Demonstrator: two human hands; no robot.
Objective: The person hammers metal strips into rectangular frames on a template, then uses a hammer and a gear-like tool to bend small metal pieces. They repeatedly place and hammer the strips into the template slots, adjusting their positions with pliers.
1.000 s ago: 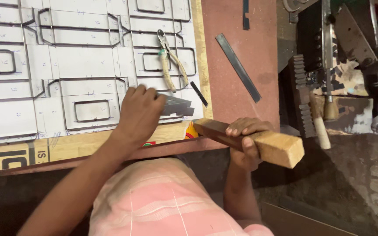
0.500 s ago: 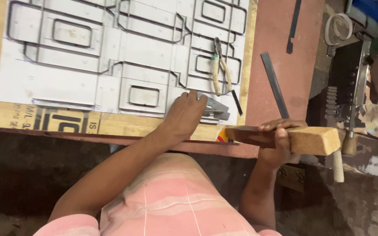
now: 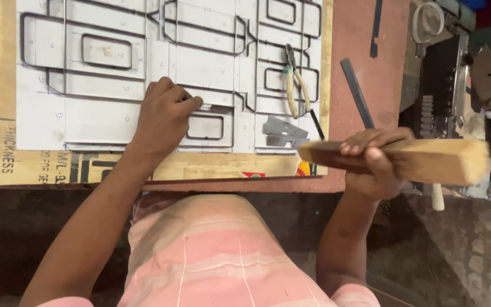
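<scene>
My left hand (image 3: pixel 165 116) rests fingers-down on a white die board (image 3: pixel 115 79) laid with thin steel rule outlines; its fingertips pinch at a rule line near a small rounded rectangle (image 3: pixel 204 126). What lies between those fingertips is hidden. My right hand (image 3: pixel 373 162) grips a thick wooden block (image 3: pixel 421 160), held level just off the board's right front corner, above the table edge. The block's near end is dark, its far end pale.
Pliers with pale handles (image 3: pixel 295 85) and small steel rule pieces (image 3: pixel 284 132) lie on the board's right side. A flat metal strip (image 3: pixel 357 92) lies on the red table (image 3: pixel 365 34). A bending machine (image 3: pixel 450 68) stands at the right. My pink striped shirt (image 3: pixel 217 256) fills the foreground.
My left hand has moved left, away from the steel pieces to the small rectangle outline. The view has shifted, and the block in my right hand now sits level.
</scene>
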